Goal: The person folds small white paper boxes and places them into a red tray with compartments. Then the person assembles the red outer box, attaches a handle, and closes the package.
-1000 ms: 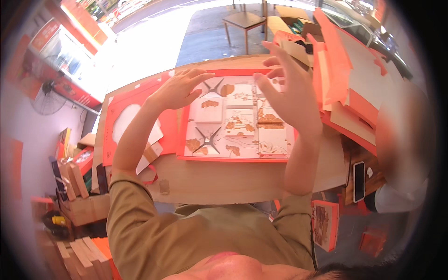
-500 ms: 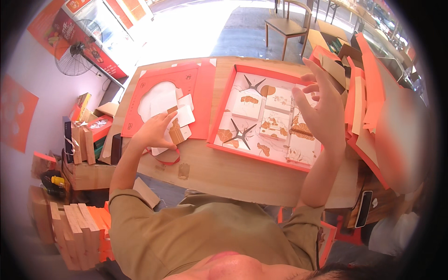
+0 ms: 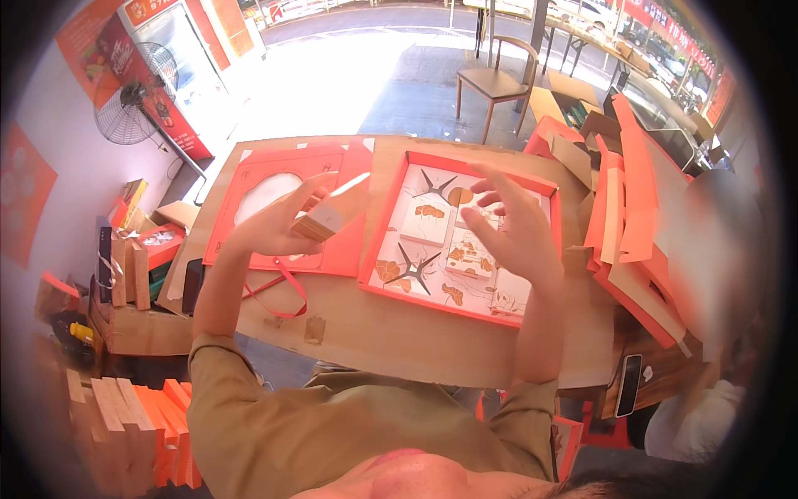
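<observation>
My left hand [image 3: 283, 223] is closed around a small white and brown carton [image 3: 339, 205], lifted over a flat red lid [image 3: 336, 162] with a scalloped cut-out. A red ribbon [image 3: 288, 293] trails from the lid's near edge onto the table. Over the right part of a shallow red box [image 3: 440, 310] hovers my right hand [image 3: 517, 233], fingers apart and nothing visible in it. Inside that box lie small white cartons with brown patterns, such as one carton [image 3: 424, 221] at the left, and dark X-shaped pieces [image 3: 418, 269]. My right hand hides part of the contents.
The box and lid rest on a brown table [image 3: 399, 341]. Red and brown cardboard sheets [image 3: 628, 216] lean at the right, near a phone [image 3: 629, 385]. A fan [image 3: 126, 115] stands at the left, above stacked boxes [image 3: 158, 249]. Beyond the table is a chair [image 3: 495, 83].
My left hand has raised the small carton off the red lid and turned it, leaving the ribbon in plain view. My right hand has shifted left over the box. The view has tilted up.
</observation>
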The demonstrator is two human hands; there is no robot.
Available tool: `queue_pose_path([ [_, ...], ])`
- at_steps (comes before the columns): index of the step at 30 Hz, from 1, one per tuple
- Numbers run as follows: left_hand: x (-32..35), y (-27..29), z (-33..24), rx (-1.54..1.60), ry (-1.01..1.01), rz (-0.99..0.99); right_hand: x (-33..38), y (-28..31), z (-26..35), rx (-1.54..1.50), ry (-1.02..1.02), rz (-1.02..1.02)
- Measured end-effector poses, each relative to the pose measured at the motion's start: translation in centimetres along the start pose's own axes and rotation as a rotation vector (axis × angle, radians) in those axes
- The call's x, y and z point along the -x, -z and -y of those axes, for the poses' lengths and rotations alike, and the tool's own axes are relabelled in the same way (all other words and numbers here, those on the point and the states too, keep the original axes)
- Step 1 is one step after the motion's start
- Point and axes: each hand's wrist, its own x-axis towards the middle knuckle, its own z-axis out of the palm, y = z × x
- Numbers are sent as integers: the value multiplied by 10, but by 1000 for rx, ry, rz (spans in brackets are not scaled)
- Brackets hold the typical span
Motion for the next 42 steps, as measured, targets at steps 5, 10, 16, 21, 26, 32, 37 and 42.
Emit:
queue_pose_path([
  [5, -82, -45, -12, 482, -231, -7, -3, -22, 14, -183, 20, 79],
  [10, -136, -102, -83, 706, -466, 6, -11, -32, -4, -476, -31, -140],
  [16, -185, -127, -67, 923, -466, -2, -20, -2, -32, -571, -153, -159],
  [21, -179, -134, -71, 745, -579, -374, -19, -10, -31, -525, -211, -183],
  [26, -175, -118, -41, 297, -683, -476, -22, -19, -22, -357, -160, -235],
  [32, -183, -125, -28, 734, -663, -385, -21, -36, -37, -347, 47, -234],
  [37, -183, -125, -28, 804, -800, -347, -15, -38, -25, -419, -2, -161],
  [42, -191, -114, -24, 446, -1036, -512, -17, -32, -26, -119, 78, -211],
])
